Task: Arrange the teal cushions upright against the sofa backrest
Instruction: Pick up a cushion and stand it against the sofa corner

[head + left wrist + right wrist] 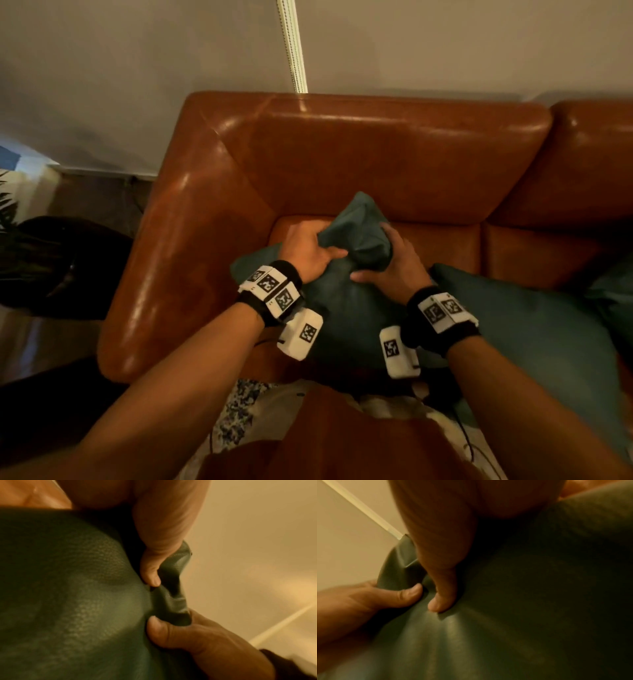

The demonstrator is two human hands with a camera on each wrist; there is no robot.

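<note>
A teal leather-like cushion stands tilted on the seat of a brown leather sofa, its top corner bunched up below the backrest. My left hand grips the bunched top from the left and my right hand grips it from the right. In the left wrist view my thumb pinches the fold of the cushion opposite my right hand. In the right wrist view my thumb presses the cushion beside my left hand. A second teal cushion lies flat to the right.
The sofa's left armrest is close beside the held cushion. A third teal cushion shows at the right edge. A dark round object and plant leaves stand left of the sofa. A white strip runs down the wall.
</note>
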